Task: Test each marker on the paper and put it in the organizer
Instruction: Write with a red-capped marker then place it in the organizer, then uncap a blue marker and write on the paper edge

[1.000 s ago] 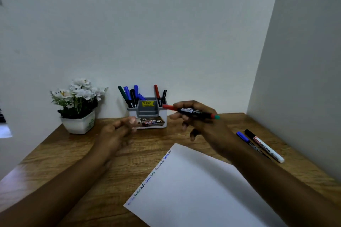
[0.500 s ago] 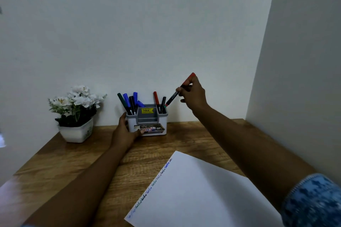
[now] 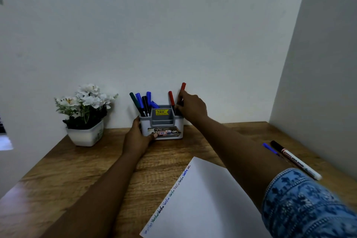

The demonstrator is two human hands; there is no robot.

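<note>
1. We hold the red-capped marker with the dark barrel (image 3: pixel 182 91) in the right hand (image 3: pixel 190 106), the grip pinched narrow around its barrel. It stands nearly upright, cap up, with its lower end at or just inside the right compartment of the small grey plastic organizer (image 3: pixel 161 121); the hand hides how deep it sits.

2. To finish well, we judge the marker should slide straight down beside the other red marker (image 3: pixel 171 98) already standing there, without levering against it.

3. We let go only once the tip seems to meet the bottom, so the marker does not tip out over the rim.

4. The left hand (image 3: pixel 137 137) wraps the organizer's left front corner, fingers closed on its wall. That brace looks worth keeping, since the organizer seems light and sits at the counter's back edge against the wall.

5. The left compartment holds a cluster of green, blue and black markers (image 3: pixel 143 102); we steer clear of it.

6. The white sheet of paper (image 3: pixel 202 203) lies toward the front edge of the wooden counter (image 3: pixel 77 164), with coloured test words along its left edge.

7. Near the counter's right edge lie a blue pen-like marker (image 3: pixel 269 148) and a white marker with a black cap (image 3: pixel 295 160), just beside each other. By our reading, these remain to be tested.

8. The white pot of white flowers (image 3: pixel 85 118) stands at the back left, well apart from the work.
</note>
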